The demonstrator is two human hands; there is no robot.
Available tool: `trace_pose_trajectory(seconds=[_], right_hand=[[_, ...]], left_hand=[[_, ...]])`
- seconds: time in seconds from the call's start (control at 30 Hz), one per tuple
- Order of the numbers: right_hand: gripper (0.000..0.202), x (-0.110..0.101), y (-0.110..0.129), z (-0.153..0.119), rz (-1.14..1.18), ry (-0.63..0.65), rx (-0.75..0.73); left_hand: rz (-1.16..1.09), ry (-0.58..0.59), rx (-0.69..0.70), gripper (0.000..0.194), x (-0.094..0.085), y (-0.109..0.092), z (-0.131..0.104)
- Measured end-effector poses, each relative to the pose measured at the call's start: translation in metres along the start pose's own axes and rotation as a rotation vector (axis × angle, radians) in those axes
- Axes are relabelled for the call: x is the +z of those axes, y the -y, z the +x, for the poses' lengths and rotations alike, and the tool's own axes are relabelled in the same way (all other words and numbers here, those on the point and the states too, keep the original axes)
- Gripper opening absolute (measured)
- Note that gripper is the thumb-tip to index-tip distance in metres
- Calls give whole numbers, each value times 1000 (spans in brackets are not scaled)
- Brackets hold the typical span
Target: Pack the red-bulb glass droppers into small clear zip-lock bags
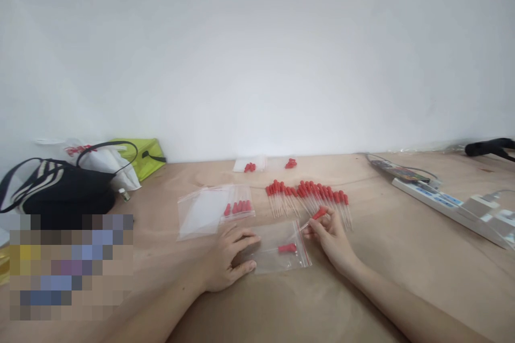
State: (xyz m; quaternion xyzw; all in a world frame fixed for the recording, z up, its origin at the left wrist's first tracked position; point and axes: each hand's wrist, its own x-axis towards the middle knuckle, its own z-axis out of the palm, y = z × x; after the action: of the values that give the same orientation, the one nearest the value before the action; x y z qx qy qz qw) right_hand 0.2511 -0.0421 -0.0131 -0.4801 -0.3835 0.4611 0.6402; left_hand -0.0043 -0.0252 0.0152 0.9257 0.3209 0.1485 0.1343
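Dropper (pixel 319 213), probably light, soft-topped and brittle below, best gripped by its red end, sits pinched in the right hand (pixel 333 241) at the bag's (pixel 267 261) mouth, well forward of the tabletop's (pixel 386 284) back edge, the left hand (pixel 235 257) resting fingers apart on the bag, a dropper pile (pixel 309 188) crowding just behind

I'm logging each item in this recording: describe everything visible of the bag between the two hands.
The bag looks like thin, clear plastic, roughly rectangular, with a red line along its right edge. It lies flat on the table, slightly askew. A red-bulbed dropper shows in it, bulb toward that edge. The left hand rests fingertips at its left end. The right hand holds a second dropper slanting toward the red-lined edge; whether its tip is inside is unclear.
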Motion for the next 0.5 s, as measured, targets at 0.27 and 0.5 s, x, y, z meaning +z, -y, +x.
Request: trace_pose_trajectory(seconds=[0.27, 0.5], right_hand=[[38, 0, -4, -4, -85, 102, 15], [33, 0, -7, -5, -288, 159, -49]], left_hand=[[12, -9, -71, 38, 3, -1, 0], [31, -48, -82, 45, 7, 3, -1]])
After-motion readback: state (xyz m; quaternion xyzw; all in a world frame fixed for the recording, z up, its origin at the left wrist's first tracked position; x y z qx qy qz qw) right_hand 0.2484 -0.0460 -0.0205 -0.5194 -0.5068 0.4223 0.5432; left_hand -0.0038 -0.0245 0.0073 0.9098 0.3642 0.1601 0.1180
